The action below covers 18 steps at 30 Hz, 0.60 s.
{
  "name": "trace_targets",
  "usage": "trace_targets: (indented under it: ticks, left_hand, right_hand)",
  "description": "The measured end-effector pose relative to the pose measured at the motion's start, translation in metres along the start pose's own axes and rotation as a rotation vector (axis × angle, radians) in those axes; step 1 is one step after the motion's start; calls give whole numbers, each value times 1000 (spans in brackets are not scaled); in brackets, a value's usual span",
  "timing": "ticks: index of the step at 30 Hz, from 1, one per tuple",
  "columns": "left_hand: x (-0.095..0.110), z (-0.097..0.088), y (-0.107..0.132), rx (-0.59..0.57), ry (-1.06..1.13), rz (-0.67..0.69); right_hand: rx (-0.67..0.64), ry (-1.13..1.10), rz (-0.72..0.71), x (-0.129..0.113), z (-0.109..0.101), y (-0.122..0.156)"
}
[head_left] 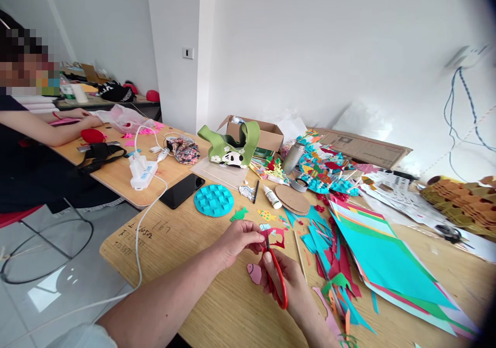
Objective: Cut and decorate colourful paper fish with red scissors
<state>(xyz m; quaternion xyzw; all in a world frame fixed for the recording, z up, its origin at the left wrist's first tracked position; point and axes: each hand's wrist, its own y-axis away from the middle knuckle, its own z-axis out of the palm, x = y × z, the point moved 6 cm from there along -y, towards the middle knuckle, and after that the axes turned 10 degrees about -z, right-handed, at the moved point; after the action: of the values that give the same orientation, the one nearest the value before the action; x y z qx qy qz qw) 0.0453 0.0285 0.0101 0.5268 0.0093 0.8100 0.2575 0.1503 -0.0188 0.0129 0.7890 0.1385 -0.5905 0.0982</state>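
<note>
White walls, long wooden table (217, 306), craft stuff all over it. We see the red paper cut-out (277, 238) held up just above the table, near the middle of the near edge, pinched tight by the left hand (240, 240). Right hand (279, 282) is clenched around the red-handled scissors (284, 293), with the blades pointing up and touching the paper.

Just below the hands lies a pink paper fish (254, 273). Above them are a yellow paper fish (266, 215) and a green paper fish (239, 214). To the right, a wooden skewer (299, 255) lies beside a heap of teal and red paper scraps (315, 239), next to a stack of coloured paper sheets (387, 260).

Further up we've got a white glue bottle (272, 197), cardboard discs (292, 199), a round teal mat (213, 200) and a black phone (182, 191). Behind those are a green panda bag (228, 144) and an open cardboard box (251, 133).

Off to the left, a white power strip (143, 172) sits on the table with a white cable (137, 255) running down past the edge. A seated co-worker's hand (79, 114) rests on the far table section, near a red felt piece (93, 136).
</note>
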Motion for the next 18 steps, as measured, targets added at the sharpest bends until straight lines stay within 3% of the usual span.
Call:
trace_targets:
  ticks: [18]
  left_hand:
    - [2,1,1,16,18,18]
  right_hand:
    - [-11,16,-5,-3,0,0]
